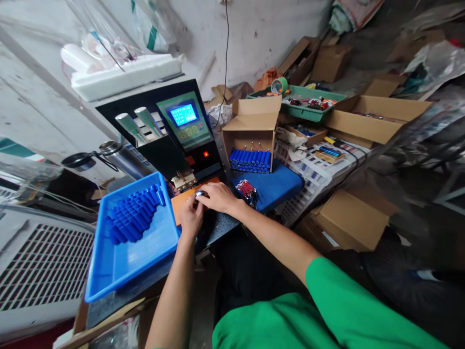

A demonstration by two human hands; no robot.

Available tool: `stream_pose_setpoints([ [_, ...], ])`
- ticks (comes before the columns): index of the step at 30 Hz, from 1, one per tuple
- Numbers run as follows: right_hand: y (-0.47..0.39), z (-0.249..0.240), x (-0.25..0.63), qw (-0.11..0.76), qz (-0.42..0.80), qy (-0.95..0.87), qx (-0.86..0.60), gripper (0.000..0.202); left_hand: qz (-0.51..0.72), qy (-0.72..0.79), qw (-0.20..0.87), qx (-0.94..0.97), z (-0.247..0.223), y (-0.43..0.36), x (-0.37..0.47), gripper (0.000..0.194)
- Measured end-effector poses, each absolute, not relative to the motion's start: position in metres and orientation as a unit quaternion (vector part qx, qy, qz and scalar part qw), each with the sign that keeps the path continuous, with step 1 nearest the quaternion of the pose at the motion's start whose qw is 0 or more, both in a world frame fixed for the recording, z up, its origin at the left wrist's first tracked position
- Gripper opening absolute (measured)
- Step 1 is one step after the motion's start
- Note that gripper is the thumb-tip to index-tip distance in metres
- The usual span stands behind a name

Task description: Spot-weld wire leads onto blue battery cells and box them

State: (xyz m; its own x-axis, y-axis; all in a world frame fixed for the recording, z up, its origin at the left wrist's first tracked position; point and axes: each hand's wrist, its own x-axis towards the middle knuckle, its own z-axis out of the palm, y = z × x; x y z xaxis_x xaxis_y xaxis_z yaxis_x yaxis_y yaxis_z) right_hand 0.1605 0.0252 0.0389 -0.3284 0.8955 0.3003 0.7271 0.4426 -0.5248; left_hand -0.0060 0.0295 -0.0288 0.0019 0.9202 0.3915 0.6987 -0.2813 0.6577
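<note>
Green shirt (269,322) nearest the camera, below the machine (167,150). Just before the machine, right hand (220,196) with fingertips closed on a small shiny thing, apparently a cell (200,193); left hand (191,213) curled beside it, cannot tell whether gripping too. Probably light, rigid, slick-skinned; best taken round the middle, clear of the ends. Left of the machine, a blue tray (145,264) with grouped cells (136,213); right of the machine, a box (250,115) of more cells (250,157).

Light: muted, dimmest at right | Glow: blue screen (183,115), red indicator (206,154) | Sheen: blue tray (132,266) | Edges: smeared, stretched | Centre: clearer
</note>
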Motion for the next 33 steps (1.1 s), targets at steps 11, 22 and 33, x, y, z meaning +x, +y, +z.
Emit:
stream_pose_setpoints([
  [11, 0.018, 0.042, 0.166, 0.235, 0.063, -0.815, -0.525, 0.027, 0.369, 0.575, 0.091, 0.725, -0.023, 0.026, -0.001, 0.036],
  [22, 0.025, 0.075, 0.175, 0.125, 0.116, -0.82, -0.546, 0.025, 0.388, 0.556, 0.094, 0.729, -0.024, 0.024, -0.001, 0.036],
  [33, 0.037, -0.008, 0.274, 0.658, 0.518, -0.281, -0.468, 0.034, 0.421, 0.593, 0.088, 0.68, -0.015, 0.017, 0.007, 0.034],
])
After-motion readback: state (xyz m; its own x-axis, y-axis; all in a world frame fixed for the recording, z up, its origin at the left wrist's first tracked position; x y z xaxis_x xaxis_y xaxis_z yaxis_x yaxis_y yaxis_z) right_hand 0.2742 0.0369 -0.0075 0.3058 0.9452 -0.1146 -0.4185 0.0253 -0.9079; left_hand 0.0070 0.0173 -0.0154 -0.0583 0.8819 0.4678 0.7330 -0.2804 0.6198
